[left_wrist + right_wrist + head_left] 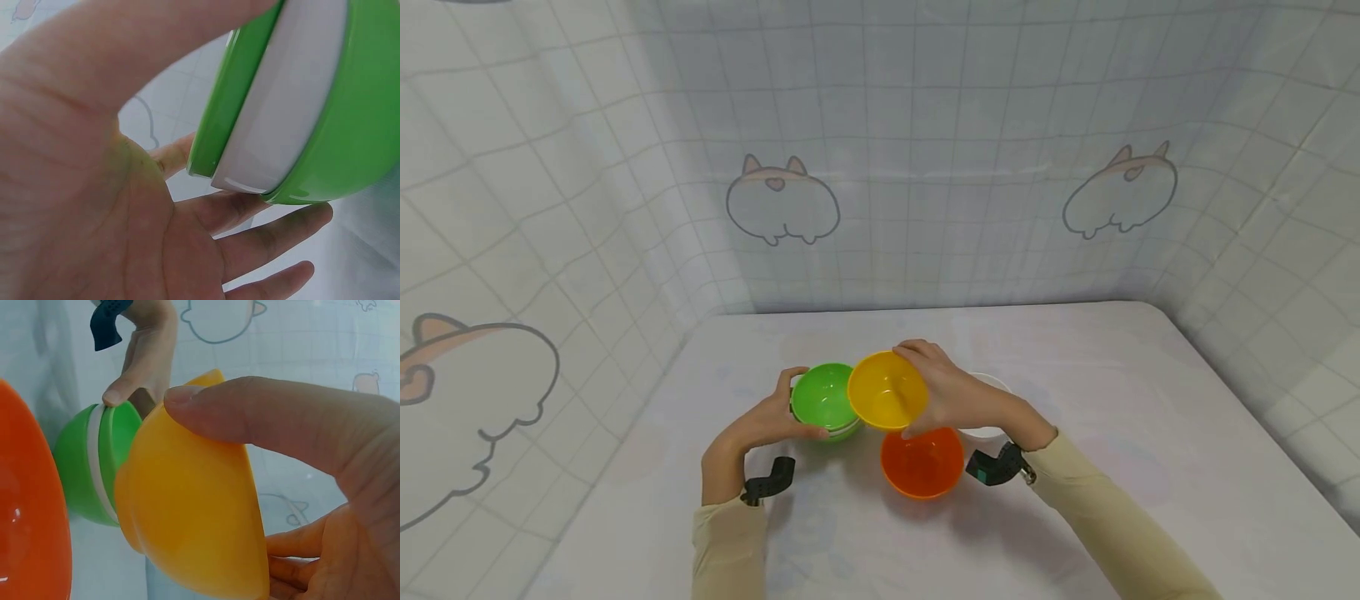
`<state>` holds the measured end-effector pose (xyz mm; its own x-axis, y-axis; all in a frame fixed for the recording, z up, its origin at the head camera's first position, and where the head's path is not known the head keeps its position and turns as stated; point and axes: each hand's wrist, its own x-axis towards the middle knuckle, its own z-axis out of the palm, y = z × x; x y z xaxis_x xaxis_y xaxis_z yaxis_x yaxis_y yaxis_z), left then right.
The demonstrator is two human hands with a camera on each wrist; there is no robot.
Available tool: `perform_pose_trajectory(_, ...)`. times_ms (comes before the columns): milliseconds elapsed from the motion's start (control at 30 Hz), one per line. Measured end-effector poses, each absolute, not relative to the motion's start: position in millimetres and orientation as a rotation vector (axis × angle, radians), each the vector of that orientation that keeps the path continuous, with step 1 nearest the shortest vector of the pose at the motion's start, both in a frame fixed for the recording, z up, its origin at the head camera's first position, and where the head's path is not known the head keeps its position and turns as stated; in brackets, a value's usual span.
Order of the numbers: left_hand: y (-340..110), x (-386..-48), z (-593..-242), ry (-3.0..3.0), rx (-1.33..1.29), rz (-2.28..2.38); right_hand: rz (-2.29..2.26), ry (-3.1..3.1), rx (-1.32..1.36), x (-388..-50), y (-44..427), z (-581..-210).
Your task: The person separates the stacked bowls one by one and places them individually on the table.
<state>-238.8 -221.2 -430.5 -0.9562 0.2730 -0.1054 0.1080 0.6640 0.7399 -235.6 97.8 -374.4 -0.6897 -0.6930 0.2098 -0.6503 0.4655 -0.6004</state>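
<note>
My right hand [953, 390] grips a yellow bowl [887, 390] by its rim, thumb on the near side and fingers on the far side. That bowl is raised above the table, partly over an orange bowl [922, 467]. On the left, my left hand [775, 414] holds a stack of nested bowls: a green bowl [824, 395] on top, a white bowl [284, 100] in the middle and another green bowl [350, 131] underneath. The yellow bowl's left edge overlaps the stack's right edge in the head view.
A white bowl [988, 382] sits behind my right wrist, mostly hidden. White cloth covers the table [1075, 358], and a grid-patterned curtain [955, 208] with cartoon animals hangs behind and at both sides.
</note>
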Motion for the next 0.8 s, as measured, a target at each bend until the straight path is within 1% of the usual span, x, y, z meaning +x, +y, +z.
perform_pose_trajectory(800,-222,-241,-432,2.659,0.320,1.204,-1.025,2.716,-1.171,-212,136,-386)
